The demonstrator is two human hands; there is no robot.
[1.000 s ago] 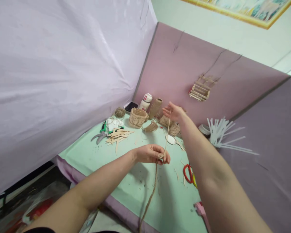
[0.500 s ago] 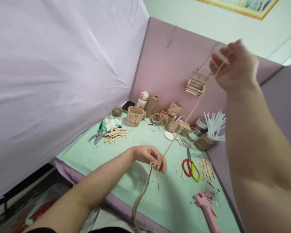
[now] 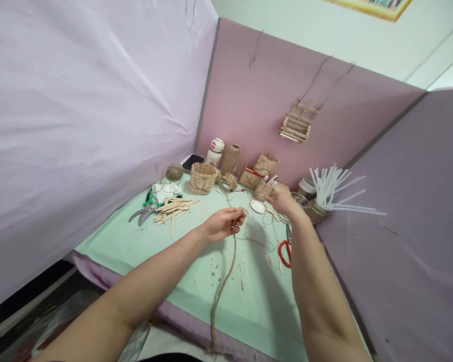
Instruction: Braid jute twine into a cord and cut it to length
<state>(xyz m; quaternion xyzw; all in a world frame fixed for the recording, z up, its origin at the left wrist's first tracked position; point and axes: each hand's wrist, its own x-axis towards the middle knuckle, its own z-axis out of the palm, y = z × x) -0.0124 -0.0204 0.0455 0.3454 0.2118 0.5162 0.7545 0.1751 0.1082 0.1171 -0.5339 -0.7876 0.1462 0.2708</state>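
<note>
My left hand point(image 3: 226, 223) is closed, pinching the looped upper end of a braided twine cord point(image 3: 225, 284) above the table. From there the cord hangs down past the table's front edge. My right hand point(image 3: 282, 200) is reaching low at the back right, beside a woven cup of pens point(image 3: 263, 190). Its fingers are largely hidden, so whether they hold anything is unclear. Loose, thin twine curls over the table between the hands. A white round lid point(image 3: 257, 206) lies close to my right hand. My right forearm partly covers the red-handled scissors point(image 3: 285, 253).
Pruning shears point(image 3: 145, 213) and flat wooden sticks point(image 3: 175, 208) lie at the left. Along the back stand a woven basket point(image 3: 203, 180), a twine ball point(image 3: 174, 173) and bottles. White plastic strips point(image 3: 332, 191) stick out at the right. A small stick rack point(image 3: 296, 128) hangs on the pink wall.
My right hand has dropped from high up, where it drew the twine taut, to beside the pen cup. The twine is now slack. My left hand has risen slightly with the cord.
</note>
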